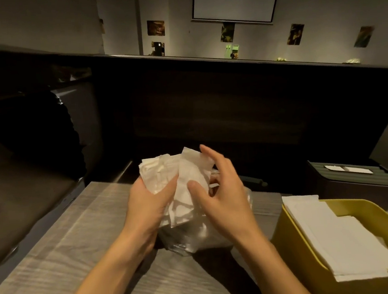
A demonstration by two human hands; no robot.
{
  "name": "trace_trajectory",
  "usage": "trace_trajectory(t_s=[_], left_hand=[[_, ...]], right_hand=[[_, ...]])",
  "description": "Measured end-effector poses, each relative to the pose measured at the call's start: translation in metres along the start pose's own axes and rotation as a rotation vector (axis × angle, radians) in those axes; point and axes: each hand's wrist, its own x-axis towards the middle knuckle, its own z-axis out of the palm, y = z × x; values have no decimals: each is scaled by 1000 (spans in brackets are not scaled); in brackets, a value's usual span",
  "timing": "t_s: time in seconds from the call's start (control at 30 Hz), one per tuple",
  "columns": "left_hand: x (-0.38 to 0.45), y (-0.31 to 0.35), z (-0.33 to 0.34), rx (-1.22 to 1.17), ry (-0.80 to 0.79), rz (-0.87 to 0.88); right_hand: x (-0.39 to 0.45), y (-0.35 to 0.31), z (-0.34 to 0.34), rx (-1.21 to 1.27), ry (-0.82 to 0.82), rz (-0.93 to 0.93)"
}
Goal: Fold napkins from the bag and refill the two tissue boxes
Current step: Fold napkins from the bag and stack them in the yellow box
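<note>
White napkins [167,172] gripped by left hand [146,202]; right hand [220,191] spread, fingers relaxed, empty; peel off one sheet, steadying clear bag [196,238]

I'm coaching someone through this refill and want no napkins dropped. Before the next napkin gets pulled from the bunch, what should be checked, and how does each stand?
1. Left hand grips the napkin bunch: ok.
2. Right hand free to pull one: ok, fingers relaxed, thumb touching the napkins.
3. Plastic bag resting on the table: ok.
4. Yellow tissue box open and beside the right arm: ok.
5. Room left in the yellow box: cannot tell.
6. Second tissue box in view: cannot tell.
</note>
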Motion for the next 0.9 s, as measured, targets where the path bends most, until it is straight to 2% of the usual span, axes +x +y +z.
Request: trace_trajectory(t_s=[0.13,0.27,0.37,0.47,0.53,0.67,0.9], left_hand=[[-1,1,-2,-28,2,-23],[-5,2,0,-46,-42,-26],[-5,3,2,-57,-63,-37],[-6,4,2,-142,-124,-83],[-6,4,2,-94,-146,-41],[-7,2,2,-19,-114,4],[-4,4,-1,-187,-101,-97]], right_hand=[[1,-1,-4,125,91,87],[2,-1,-5,176,197,76],[2,-1,-5,216,127,82],[-1,0,3,45,90,56],[-1,3,6,-28,107,77],[1,10,1,66,69,194],[2,9,-3,192,149,126]])
